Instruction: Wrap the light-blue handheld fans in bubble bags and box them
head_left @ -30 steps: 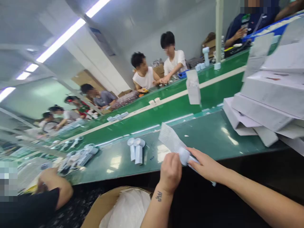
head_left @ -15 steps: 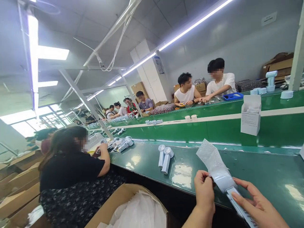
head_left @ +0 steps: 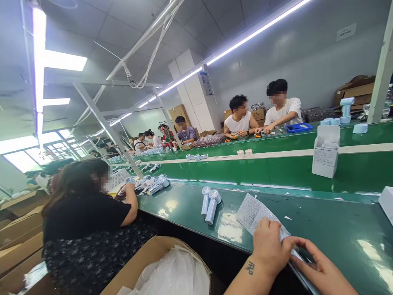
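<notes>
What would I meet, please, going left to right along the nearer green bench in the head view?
Heap of light-blue devices, pair of light-blue devices, free end of the bubble wrap, left hand, right hand, white box at the edge.

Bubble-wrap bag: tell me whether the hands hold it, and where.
The bubble-wrap bag is held: the left hand grips around its middle, the right hand its nearer part.

Green conveyor belt [head_left: 276, 176] with white stripe, blue tray [head_left: 299, 127].
</notes>
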`<control>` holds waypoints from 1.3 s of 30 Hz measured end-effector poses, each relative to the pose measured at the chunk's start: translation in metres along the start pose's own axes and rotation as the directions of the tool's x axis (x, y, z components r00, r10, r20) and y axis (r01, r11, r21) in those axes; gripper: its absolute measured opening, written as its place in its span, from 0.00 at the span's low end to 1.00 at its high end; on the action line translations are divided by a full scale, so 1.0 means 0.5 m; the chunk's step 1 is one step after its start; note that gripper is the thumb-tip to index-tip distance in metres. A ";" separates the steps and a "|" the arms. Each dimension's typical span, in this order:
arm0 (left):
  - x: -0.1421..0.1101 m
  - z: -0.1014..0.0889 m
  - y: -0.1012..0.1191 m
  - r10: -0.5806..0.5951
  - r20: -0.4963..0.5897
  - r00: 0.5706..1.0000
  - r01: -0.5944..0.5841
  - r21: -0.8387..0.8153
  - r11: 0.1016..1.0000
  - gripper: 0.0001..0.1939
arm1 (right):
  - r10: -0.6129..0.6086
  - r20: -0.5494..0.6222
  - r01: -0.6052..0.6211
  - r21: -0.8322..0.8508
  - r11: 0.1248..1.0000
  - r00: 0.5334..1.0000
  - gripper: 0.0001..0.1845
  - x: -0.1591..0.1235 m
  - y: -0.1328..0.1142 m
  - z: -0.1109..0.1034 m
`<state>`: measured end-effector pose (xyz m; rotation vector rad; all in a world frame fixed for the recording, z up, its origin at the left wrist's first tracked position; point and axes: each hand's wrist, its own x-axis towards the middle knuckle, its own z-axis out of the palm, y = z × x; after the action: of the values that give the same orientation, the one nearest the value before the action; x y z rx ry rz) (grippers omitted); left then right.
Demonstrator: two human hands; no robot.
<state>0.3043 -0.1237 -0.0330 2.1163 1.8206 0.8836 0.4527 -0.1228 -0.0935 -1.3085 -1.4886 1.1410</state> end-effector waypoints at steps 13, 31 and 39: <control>0.011 -0.011 0.032 0.578 0.155 0.801 -0.598 0.179 0.781 0.09 | 0.196 0.042 -0.195 0.406 0.893 0.980 0.34 0.023 -0.086 -0.009; -0.061 -0.009 -0.046 0.365 -0.328 0.871 -0.338 0.138 0.931 0.08 | 0.504 0.146 -0.427 0.752 0.503 0.851 0.15 0.009 -0.180 0.018; 0.003 -0.059 -0.039 0.444 -0.264 0.856 -0.456 0.021 0.890 0.09 | 0.479 0.238 -0.535 0.402 0.743 0.845 0.05 0.056 -0.205 0.030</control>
<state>0.2717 -0.1247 -0.0195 2.5519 1.3973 1.3544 0.4102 -0.1010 0.0026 -1.3547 -0.8534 1.8271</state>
